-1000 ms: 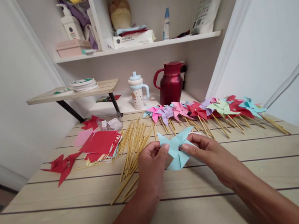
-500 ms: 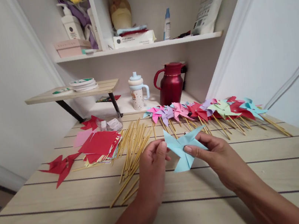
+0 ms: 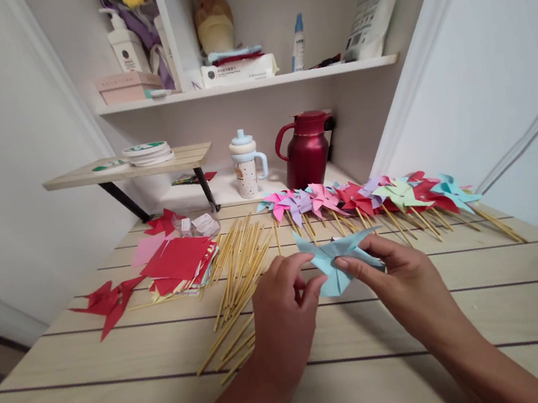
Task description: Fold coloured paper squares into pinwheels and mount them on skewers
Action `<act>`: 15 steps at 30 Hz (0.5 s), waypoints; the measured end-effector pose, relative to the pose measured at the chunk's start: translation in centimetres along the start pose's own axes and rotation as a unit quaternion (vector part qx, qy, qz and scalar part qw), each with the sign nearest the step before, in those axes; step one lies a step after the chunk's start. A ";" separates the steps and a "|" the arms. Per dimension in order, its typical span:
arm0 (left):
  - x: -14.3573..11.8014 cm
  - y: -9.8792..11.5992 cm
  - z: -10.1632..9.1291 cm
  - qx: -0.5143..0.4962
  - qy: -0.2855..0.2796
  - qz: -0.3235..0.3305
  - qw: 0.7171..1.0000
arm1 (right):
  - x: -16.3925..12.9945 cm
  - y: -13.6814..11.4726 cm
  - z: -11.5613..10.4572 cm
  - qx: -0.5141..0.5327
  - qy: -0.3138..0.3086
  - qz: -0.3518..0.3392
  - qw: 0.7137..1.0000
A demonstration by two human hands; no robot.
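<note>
Left hand point(image 3: 279, 308) and right hand point(image 3: 401, 276) each pinching a light-blue paper pinwheel point(image 3: 334, 260) above the counter point(image 3: 126, 398), wooden sticks point(image 3: 238, 263) just left, finished pinwheels point(image 3: 364, 197) beyond

No text here can be read. The white pump bottle point(image 3: 126, 46) on the shelf point(image 3: 246, 84) has a dark round label with small lines below it, too small to make out. Right of it, the white tissue pack point(image 3: 239, 70) bears a round mark and a blurred printed line. The white bag point(image 3: 371, 4) further right shows unreadable grey print.
</note>
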State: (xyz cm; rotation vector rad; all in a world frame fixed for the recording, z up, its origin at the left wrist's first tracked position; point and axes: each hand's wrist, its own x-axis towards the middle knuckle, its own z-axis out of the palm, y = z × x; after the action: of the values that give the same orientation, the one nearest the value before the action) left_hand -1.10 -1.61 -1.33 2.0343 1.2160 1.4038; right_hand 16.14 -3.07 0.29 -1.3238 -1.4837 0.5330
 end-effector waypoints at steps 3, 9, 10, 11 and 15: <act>-0.1 -0.4 0.3 -0.012 -0.016 -0.048 0.999 | -0.1 0.0 0.2 -0.041 0.019 -0.041 0.998; -0.1 -0.1 0.4 -0.006 -0.043 -0.063 0.997 | -0.2 0.3 0.3 -0.056 0.011 -0.075 0.996; -0.2 0.0 0.4 -0.002 -0.048 -0.062 0.997 | -0.2 0.3 0.3 -0.056 0.009 -0.078 0.995; -0.2 0.0 0.5 0.001 -0.052 -0.062 0.997 | -0.3 0.3 0.2 -0.057 0.007 -0.080 0.995; -0.1 0.1 0.6 -0.016 -0.046 -0.064 0.997 | -0.3 0.1 0.2 -0.073 0.000 -0.087 0.993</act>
State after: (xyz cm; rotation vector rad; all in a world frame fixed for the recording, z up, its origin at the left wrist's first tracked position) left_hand -0.57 -1.67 -1.56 1.9404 1.2535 1.2472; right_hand 15.96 -3.24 -0.04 -1.2893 -1.6460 0.3162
